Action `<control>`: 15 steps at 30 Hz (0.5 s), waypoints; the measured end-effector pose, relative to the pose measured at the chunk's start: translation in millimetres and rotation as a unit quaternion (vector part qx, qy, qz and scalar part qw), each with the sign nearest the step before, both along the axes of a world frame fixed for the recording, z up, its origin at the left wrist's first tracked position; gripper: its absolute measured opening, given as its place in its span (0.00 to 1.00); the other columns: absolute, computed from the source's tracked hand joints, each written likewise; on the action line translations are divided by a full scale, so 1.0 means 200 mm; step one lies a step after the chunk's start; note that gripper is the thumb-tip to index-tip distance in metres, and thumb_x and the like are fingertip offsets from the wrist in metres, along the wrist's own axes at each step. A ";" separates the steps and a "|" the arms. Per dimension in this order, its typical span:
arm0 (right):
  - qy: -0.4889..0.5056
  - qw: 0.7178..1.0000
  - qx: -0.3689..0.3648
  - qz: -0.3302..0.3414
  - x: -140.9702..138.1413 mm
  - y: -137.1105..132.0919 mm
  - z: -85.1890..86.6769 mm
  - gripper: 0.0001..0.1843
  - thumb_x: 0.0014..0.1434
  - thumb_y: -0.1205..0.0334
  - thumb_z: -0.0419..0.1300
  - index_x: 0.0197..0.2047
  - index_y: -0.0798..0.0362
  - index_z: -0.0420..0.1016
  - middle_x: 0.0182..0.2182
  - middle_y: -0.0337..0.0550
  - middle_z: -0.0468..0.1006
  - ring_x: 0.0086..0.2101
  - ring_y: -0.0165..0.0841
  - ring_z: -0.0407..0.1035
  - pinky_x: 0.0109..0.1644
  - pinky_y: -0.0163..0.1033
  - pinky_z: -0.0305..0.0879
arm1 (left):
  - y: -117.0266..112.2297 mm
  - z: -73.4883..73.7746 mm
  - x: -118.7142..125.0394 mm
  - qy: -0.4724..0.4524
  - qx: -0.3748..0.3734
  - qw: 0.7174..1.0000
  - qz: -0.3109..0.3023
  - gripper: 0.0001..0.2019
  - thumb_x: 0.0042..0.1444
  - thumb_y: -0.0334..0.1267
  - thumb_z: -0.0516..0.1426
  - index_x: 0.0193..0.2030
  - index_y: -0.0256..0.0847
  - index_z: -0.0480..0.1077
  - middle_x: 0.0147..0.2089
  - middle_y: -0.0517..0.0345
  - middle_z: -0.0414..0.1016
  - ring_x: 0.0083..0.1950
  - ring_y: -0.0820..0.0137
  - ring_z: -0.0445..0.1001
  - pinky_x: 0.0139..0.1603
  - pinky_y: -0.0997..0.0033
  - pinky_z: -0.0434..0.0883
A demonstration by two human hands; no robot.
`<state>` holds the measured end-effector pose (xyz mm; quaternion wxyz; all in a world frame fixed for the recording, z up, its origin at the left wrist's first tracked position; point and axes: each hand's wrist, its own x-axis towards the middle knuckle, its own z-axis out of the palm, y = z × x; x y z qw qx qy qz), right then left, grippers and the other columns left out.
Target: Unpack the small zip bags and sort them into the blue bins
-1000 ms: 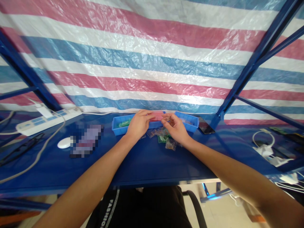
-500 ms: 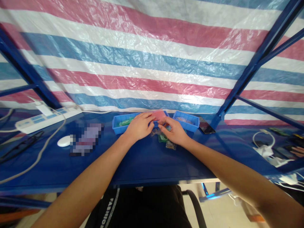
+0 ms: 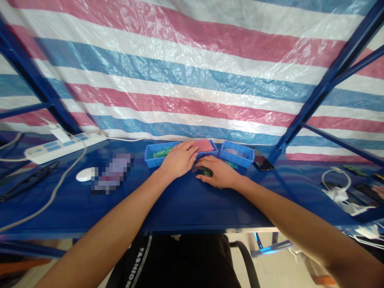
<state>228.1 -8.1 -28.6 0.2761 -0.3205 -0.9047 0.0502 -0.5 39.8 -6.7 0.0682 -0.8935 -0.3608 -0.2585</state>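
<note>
My left hand (image 3: 179, 159) lies palm down over the near left side of the middle blue bin, its fingers stretched out at the edge of a pink stack of flat pieces (image 3: 205, 145). On the table in front of that bin, my right hand (image 3: 221, 172) curls over small clear packets. A dark green packet (image 3: 205, 171) shows between its thumb and fingers; the palm hides the others. Behind the right hand, a green piece (image 3: 230, 164) lies by the right blue bin (image 3: 246, 162). Green packets (image 3: 162, 153) fill the left blue bin (image 3: 153, 162).
A phone (image 3: 263, 160) lies right of the bins. To the left are a white mouse-like object (image 3: 85, 175), a blurred-out purple item (image 3: 115, 170), glasses (image 3: 30, 182) and a power strip (image 3: 64, 147) with a cable. A white cable bundle (image 3: 337, 194) sits at right.
My right hand has come down and spread over the packets, hiding most of them. More of the pink stack is uncovered now. The left hand stays at the middle bin.
</note>
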 end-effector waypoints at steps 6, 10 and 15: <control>-0.003 0.999 -0.019 0.034 -0.01 -0.01 0.01 0.15 0.71 0.63 0.62 0.59 0.49 0.78 0.54 0.48 0.83 0.55 0.43 0.75 0.64 0.51 0.72 | -0.03 0.05 0.01 -0.058 0.024 0.998 -0.025 0.20 0.76 0.40 0.49 0.68 0.42 0.73 0.69 0.47 0.72 0.70 0.55 0.69 0.75 0.49 0.66; 0.001 0.999 -0.013 0.034 -0.01 0.00 0.00 0.12 0.71 0.64 0.62 0.56 0.50 0.80 0.50 0.48 0.85 0.52 0.42 0.77 0.61 0.49 0.73 | -0.04 0.06 0.01 -0.087 0.030 0.995 -0.036 0.18 0.75 0.39 0.50 0.62 0.42 0.76 0.64 0.47 0.76 0.66 0.56 0.72 0.72 0.49 0.68; 0.018 1.000 -0.009 0.024 -0.01 0.00 -0.01 0.10 0.68 0.68 0.63 0.50 0.50 0.81 0.45 0.45 0.85 0.46 0.39 0.79 0.55 0.44 0.75 | -0.04 0.06 0.02 -0.096 0.035 0.993 -0.052 0.16 0.76 0.38 0.50 0.58 0.41 0.77 0.59 0.47 0.77 0.63 0.57 0.74 0.70 0.51 0.70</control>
